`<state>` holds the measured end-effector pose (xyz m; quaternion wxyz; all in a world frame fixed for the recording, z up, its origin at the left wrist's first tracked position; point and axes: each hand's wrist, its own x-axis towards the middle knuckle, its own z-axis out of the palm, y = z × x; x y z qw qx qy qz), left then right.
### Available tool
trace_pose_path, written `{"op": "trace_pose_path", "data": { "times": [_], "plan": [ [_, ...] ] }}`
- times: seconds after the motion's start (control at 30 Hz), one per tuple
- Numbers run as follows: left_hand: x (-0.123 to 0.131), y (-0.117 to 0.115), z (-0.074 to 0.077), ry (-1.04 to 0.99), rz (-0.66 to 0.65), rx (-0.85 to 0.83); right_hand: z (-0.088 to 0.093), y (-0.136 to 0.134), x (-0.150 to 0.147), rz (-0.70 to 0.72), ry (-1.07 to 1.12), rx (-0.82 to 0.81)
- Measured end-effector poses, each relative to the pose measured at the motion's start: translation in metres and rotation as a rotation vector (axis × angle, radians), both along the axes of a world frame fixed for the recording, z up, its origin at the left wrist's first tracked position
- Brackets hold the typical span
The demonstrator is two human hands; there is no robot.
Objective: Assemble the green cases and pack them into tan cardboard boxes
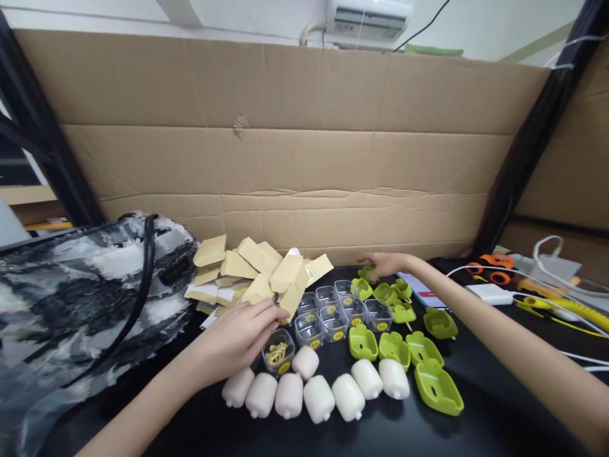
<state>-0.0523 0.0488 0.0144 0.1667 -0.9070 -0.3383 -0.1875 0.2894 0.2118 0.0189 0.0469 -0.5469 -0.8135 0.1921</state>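
My left hand (pixel 250 330) is palm down, its fingers bent and close together, with the fingertips at the lower end of a light-brown paper packet (pixel 291 289). Its thumb is hidden, so what it grips, if anything, is unclear. Beside it stands a clear plastic box (pixel 285 360) with small yellow pieces inside. At the back, my right hand (pixel 384 263) reaches over a green scalloped dish (pixel 366 273), index finger stretched out and fingers apart. More green slotted dishes (pixel 437 386) lie in front of it. Several clear boxes (pixel 309 329) with yellow face stickers stand between my hands.
Pale, rounded marshmallow-shaped pieces (pixel 319 398) line the front. A heap of packets (pixel 257 257) lies behind my left hand. A black-and-white bag (pixel 124 266) stands at left. A phone (pixel 421 291), white adapter (pixel 490 293), cables and orange tools are at right. Cardboard (pixel 295 158) closes the back.
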Motion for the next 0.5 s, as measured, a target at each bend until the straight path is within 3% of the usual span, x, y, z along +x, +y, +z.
{"op": "trace_pose_path", "data": {
  "times": [0.2, 0.33, 0.5],
  "plan": [
    [-0.001, 0.001, 0.004, 0.054, 0.093, -0.255, 0.003, -0.030, -0.001, -0.009, 0.031, 0.194],
    [0.000, 0.001, 0.003, 0.067, 0.171, -0.357, 0.012, -0.080, -0.007, -0.005, 0.021, 0.347],
    [0.006, -0.002, 0.003, 0.078, 0.248, -0.412, 0.013, -0.144, -0.014, 0.036, -0.119, 0.343]
  ]
}}
